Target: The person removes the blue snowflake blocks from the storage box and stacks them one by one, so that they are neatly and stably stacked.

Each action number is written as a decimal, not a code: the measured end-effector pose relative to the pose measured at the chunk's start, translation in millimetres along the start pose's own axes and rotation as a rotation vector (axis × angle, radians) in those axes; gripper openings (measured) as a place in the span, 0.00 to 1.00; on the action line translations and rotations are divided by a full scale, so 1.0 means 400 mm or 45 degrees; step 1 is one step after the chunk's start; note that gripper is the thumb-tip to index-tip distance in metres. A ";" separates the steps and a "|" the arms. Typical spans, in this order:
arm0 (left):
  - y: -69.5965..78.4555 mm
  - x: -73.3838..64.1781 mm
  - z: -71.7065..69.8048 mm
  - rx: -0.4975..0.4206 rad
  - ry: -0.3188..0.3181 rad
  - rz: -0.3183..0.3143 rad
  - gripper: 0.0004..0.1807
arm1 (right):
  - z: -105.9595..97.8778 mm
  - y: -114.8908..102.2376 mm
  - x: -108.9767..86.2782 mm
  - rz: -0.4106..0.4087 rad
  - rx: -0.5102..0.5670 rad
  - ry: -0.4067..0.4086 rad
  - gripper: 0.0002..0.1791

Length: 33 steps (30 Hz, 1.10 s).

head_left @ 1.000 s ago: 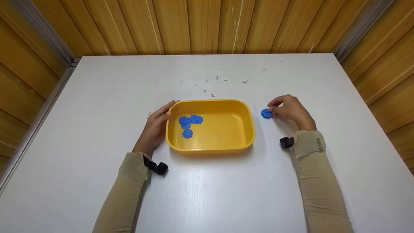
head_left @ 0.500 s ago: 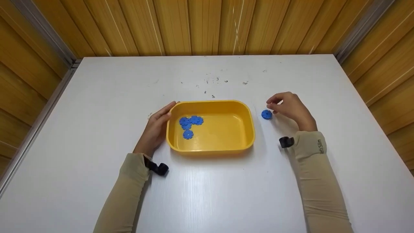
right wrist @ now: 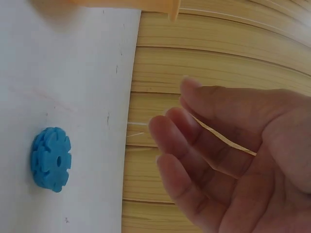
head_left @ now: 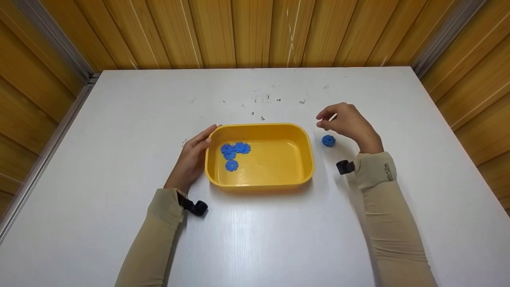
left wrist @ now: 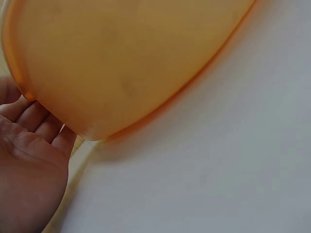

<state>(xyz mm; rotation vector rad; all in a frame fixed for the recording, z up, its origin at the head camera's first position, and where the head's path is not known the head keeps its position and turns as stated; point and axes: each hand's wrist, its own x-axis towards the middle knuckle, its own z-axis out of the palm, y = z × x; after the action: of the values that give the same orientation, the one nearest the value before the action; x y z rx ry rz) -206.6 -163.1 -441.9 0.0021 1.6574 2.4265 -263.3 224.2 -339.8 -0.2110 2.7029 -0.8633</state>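
Observation:
My left hand (head_left: 192, 157) grips the left end of a yellow plastic tub (head_left: 259, 185), thumb at the rim and fingers along the outer wall. In the left wrist view the fingers (left wrist: 36, 119) lie against the tub's side. Inside the tub, toward its left, are several blue notched discs (head_left: 232, 165), some overlapping. A small stack of the same blue discs (head_left: 328, 140) stands on the table right of the tub. My right hand (head_left: 350, 123) hovers above and beyond that stack, fingers loosely bent. Nothing shows between its thumb and fingers in the right wrist view.
The white table (head_left: 255, 239) has dark scuff marks near its far side. Wood-patterned panels (head_left: 251, 32) rise behind it and at both sides. A black wrist camera (head_left: 195, 207) sits at the left cuff, another black camera (head_left: 345, 167) at the right cuff.
My right hand has let go of the blue disc stack, lifted, and moved away from me and to the left. The stack stays on the table. The left hand and tub stay in place.

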 end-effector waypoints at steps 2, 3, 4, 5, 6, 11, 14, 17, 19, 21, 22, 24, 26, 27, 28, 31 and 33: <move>0.000 -0.001 -0.001 0.003 -0.005 0.003 0.26 | -0.001 -0.014 -0.001 -0.046 -0.018 0.017 0.17; 0.000 -0.001 -0.001 0.010 -0.008 0.003 0.26 | -0.001 -0.021 -0.001 -0.067 -0.025 0.024 0.16; 0.000 -0.001 -0.002 0.016 -0.012 0.001 0.26 | -0.001 -0.029 -0.001 -0.076 -0.028 0.028 0.16; 0.001 -0.001 -0.003 0.019 -0.016 0.001 0.26 | -0.001 -0.036 0.000 -0.092 -0.036 0.035 0.16; 0.002 -0.001 -0.004 0.024 -0.020 0.001 0.27 | -0.001 -0.045 0.001 -0.105 -0.041 0.036 0.15; 0.003 -0.001 -0.004 0.024 -0.024 0.003 0.27 | 0.002 -0.089 0.011 -0.124 -0.061 0.010 0.15; 0.004 -0.002 -0.004 0.020 -0.024 0.003 0.27 | 0.009 -0.113 0.019 -0.148 -0.071 -0.002 0.14; 0.007 -0.001 -0.002 0.020 -0.024 0.005 0.27 | 0.017 -0.137 0.026 -0.167 -0.077 -0.021 0.14; 0.008 -0.002 -0.001 0.023 -0.018 0.006 0.27 | 0.025 -0.151 0.032 -0.177 -0.085 -0.036 0.14; 0.010 -0.003 -0.001 0.020 -0.010 0.003 0.26 | 0.033 -0.166 0.037 -0.188 -0.091 -0.053 0.14; 0.010 -0.003 -0.001 0.017 -0.008 0.001 0.26 | 0.039 -0.173 0.040 -0.191 -0.092 -0.062 0.14; 0.011 -0.004 -0.002 0.014 -0.006 -0.001 0.26 | 0.050 -0.187 0.045 -0.206 -0.098 -0.079 0.14; 0.011 -0.006 -0.003 0.012 -0.008 0.000 0.26 | 0.063 -0.201 0.049 -0.218 -0.101 -0.097 0.14; 0.010 -0.006 -0.003 0.013 -0.012 0.002 0.26 | 0.070 -0.207 0.051 -0.229 -0.103 -0.105 0.14; 0.010 -0.007 -0.003 0.016 -0.015 0.003 0.26 | 0.077 -0.212 0.052 -0.233 -0.108 -0.114 0.14; 0.008 -0.008 -0.004 0.026 -0.020 0.008 0.27 | 0.097 -0.228 0.057 -0.257 -0.135 -0.138 0.14; 0.005 -0.006 -0.006 0.019 -0.024 0.014 0.27 | 0.109 -0.237 0.060 -0.277 -0.147 -0.163 0.14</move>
<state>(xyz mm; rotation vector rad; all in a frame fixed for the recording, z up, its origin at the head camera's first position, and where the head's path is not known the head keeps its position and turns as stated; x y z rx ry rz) -204.6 -166.3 -440.5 0.0359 1.6717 2.4143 -267.5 118.4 -323.9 -0.5744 2.6449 -0.7230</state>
